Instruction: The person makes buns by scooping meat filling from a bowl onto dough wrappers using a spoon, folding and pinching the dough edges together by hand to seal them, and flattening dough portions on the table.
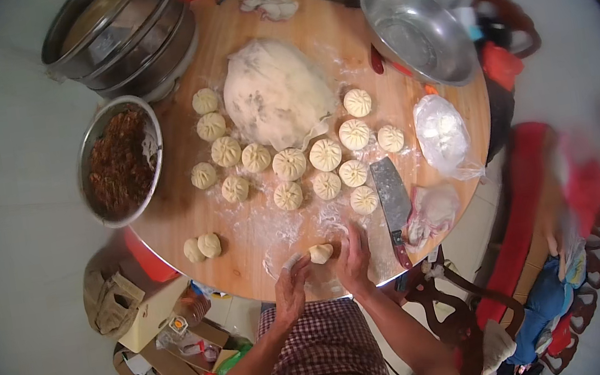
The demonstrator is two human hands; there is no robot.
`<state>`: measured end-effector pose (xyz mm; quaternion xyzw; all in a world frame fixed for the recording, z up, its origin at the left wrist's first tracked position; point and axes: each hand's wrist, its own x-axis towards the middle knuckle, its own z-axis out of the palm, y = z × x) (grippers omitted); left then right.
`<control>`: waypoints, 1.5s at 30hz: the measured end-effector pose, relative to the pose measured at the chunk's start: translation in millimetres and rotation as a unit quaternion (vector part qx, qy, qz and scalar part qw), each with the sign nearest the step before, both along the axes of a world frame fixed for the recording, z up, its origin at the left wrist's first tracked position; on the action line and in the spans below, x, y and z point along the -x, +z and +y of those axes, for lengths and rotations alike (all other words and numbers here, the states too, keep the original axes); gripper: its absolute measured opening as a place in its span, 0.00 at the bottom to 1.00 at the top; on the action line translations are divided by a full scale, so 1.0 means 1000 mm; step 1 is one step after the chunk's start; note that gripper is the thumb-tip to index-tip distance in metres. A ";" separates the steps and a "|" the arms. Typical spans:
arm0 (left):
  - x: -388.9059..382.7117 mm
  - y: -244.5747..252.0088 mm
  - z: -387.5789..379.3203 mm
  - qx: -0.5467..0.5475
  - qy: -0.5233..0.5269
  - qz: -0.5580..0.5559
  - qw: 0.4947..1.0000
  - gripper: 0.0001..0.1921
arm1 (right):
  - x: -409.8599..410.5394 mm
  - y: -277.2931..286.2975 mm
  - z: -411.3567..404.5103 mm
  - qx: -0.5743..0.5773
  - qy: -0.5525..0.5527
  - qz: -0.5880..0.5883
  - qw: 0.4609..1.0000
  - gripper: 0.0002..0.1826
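A small piece of dough lies on the floured round wooden table near its front edge. On its left is my left hand, its fingertips close to the dough; whether they touch it I cannot tell. My right hand stands on the other side, fingers extended, with a gap to the dough. Several pleated buns are spread around a large cloth-covered mound. Two dough lumps sit touching at the left. To the right lies a cleaver, its handle towards the front edge.
A metal bowl of dark filling and stacked steamers stand at the left. An empty metal basin, a plastic bag with white contents and a crumpled cloth are on the right. Boxes stand below the table.
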<state>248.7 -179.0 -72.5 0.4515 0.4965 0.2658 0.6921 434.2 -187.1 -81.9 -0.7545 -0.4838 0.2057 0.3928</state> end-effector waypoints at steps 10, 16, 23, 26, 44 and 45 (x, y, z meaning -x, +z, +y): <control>0.006 0.003 -0.009 -0.024 0.064 0.012 0.998 0.21 | 0.026 -0.017 0.059 -0.062 0.120 -0.183 0.974 0.35; 0.017 0.005 0.003 -0.034 0.040 0.013 0.999 0.20 | 0.009 -0.019 0.055 -0.137 0.024 -0.107 0.984 0.27; 0.024 -0.007 0.010 -0.010 0.035 0.004 0.999 0.20 | 0.015 -0.009 0.057 -0.118 -0.071 -0.200 0.970 0.27; 0.038 -0.014 0.010 -0.029 0.021 0.014 0.999 0.19 | 0.060 -0.007 0.053 0.011 0.099 -0.230 0.968 0.35; 0.008 0.004 0.002 -0.089 -0.114 0.044 0.989 0.29 | 0.046 0.012 -0.022 0.075 -0.001 -0.079 0.994 0.15; 0.003 0.003 0.006 -0.145 -0.102 0.046 0.983 0.29 | 0.050 0.018 -0.031 0.103 -0.027 -0.025 0.994 0.14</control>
